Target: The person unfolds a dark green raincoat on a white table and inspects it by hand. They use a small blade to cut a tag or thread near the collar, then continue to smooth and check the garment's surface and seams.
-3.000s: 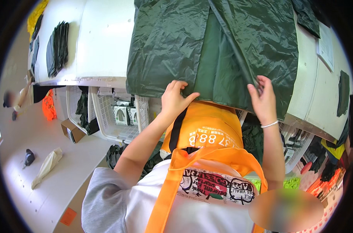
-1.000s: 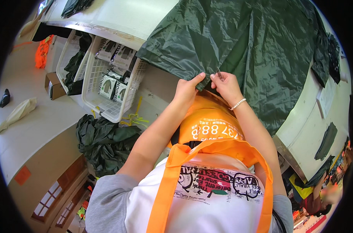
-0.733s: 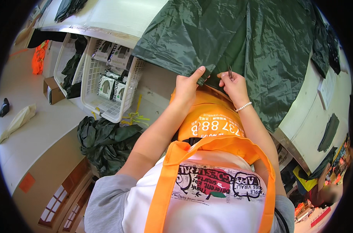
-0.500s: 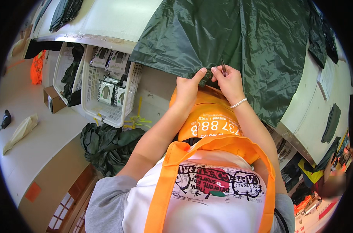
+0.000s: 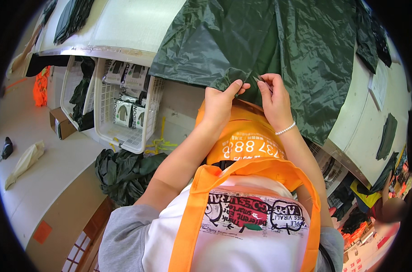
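A shiny dark green garment point(image 5: 314, 68) of thin fabric drapes over the table and hangs off its near edge. My left hand point(image 5: 218, 102) is closed on the garment's lower hem, thumb and fingers pinching it. Just right of it, my right hand point(image 5: 277, 99) is curled around a small pointed metal tool, apparently thread snips point(image 5: 256, 78). The tip points up and left beside the fabric; most of the tool is hidden in the fingers. Under both hands lies the orange apron point(image 5: 251, 124) that I wear.
A white plastic basket point(image 5: 124, 143) with packaged garments hangs or stands below the table point(image 5: 120, 29) at left, beside another white basket point(image 5: 66, 86). Crumpled dark green fabric point(image 5: 126, 174) lies beneath. A cardboard box point(image 5: 61, 122) sits farther left. Another person point(image 5: 389, 211) is at far right.
My right hand has come away from the hem, shifting slightly right, and the tool has tilted left. My left hand keeps its pinch on the hem.
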A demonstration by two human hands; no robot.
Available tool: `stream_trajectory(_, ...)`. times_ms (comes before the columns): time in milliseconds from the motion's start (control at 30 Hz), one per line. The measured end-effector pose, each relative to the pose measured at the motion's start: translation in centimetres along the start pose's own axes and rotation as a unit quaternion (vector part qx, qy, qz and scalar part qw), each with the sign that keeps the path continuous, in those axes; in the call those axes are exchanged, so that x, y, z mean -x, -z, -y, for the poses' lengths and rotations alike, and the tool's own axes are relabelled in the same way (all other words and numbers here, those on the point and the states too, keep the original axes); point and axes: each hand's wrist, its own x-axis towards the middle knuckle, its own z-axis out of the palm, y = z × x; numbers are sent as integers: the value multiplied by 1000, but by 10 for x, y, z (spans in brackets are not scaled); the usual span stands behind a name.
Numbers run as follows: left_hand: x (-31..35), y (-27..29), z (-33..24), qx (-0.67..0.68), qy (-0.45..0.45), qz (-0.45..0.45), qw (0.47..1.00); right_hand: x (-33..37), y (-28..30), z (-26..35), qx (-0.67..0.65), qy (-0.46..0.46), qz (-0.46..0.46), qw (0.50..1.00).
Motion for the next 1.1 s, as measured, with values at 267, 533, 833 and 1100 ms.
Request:
stream_trajectory(267,1,0,1,-16,-20,9,1000,1,1,14,62,36,-9,997)
stream_trajectory(533,5,-4,-2,-25,-15,20,999,-7,-3,20,87,71,-28,993)
stream_trajectory(833,8,-6,-7,52,12,12,998,-15,-13,13,-177,-10,-61,982)
stream_trajectory(1100,11,14,9,37,-11,0,999,-19,2,27,-413,-290,127,854)
